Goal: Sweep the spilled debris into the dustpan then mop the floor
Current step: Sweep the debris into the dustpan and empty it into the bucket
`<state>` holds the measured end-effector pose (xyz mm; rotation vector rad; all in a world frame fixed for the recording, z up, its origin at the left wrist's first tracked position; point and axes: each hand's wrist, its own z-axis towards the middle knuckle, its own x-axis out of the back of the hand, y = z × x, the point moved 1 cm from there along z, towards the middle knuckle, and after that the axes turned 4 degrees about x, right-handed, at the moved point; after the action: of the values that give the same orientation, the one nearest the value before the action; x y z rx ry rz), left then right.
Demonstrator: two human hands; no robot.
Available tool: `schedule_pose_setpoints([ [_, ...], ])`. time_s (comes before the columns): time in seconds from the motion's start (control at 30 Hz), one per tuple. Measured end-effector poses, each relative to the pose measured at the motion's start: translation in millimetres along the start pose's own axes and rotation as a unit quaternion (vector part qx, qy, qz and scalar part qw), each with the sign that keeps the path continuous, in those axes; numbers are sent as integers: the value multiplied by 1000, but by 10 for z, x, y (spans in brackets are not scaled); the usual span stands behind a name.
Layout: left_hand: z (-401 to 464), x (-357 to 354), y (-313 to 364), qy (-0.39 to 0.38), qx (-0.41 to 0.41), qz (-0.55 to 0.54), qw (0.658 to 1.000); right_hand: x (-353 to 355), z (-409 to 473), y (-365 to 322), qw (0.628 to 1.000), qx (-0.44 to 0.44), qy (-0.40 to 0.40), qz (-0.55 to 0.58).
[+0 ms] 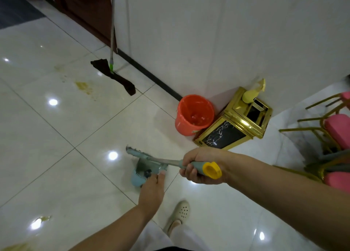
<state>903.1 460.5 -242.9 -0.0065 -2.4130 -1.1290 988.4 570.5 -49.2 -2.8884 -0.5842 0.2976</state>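
Note:
My right hand (pixel 197 165) grips the teal handle with a yellow end cap of a short broom (pixel 144 157). Its metal pole runs left to a grey-green head just above the floor. My left hand (pixel 151 188) reaches down and holds the upper edge of a light blue dustpan (pixel 138 178) with comb teeth, right under the broom pole. Yellow spilled debris (pixel 84 86) lies smeared on the white tiles at the far left, with more patches near the bottom left. A mop (pixel 113 74) with a dark cloth head leans against the wall.
A red bucket (pixel 193 116) stands by the wall beside a gold and black bin (pixel 236 121) carrying a yellow spray bottle (pixel 252 94). Pink chairs with gold frames (pixel 337 129) crowd the right edge. My foot in a white clog (pixel 180 212) is below the hands.

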Motion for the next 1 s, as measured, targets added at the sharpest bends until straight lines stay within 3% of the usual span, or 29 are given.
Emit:
schedule_pose_setpoints([
  [0.2,-96,-35,-78,-26,-11,0,1000,35,80,127,997,-31,-9,-63],
  [0.3,-119,-31,-88,-82,83,-112,987,43,63,169,996,-40,-10,-81],
  [0.43,-30,29,-45,-170,299,-227,911,6,41,241,992,-36,-19,-116],
  [0.53,140,120,6,-238,321,-296,867,-40,29,304,989,-30,-22,-146],
  [0.7,274,127,-62,-251,391,-370,804,-13,-8,373,980,-27,-33,-192],
  [1.0,320,-89,24,-225,431,-350,801,13,-57,395,977,-28,-38,-209],
])
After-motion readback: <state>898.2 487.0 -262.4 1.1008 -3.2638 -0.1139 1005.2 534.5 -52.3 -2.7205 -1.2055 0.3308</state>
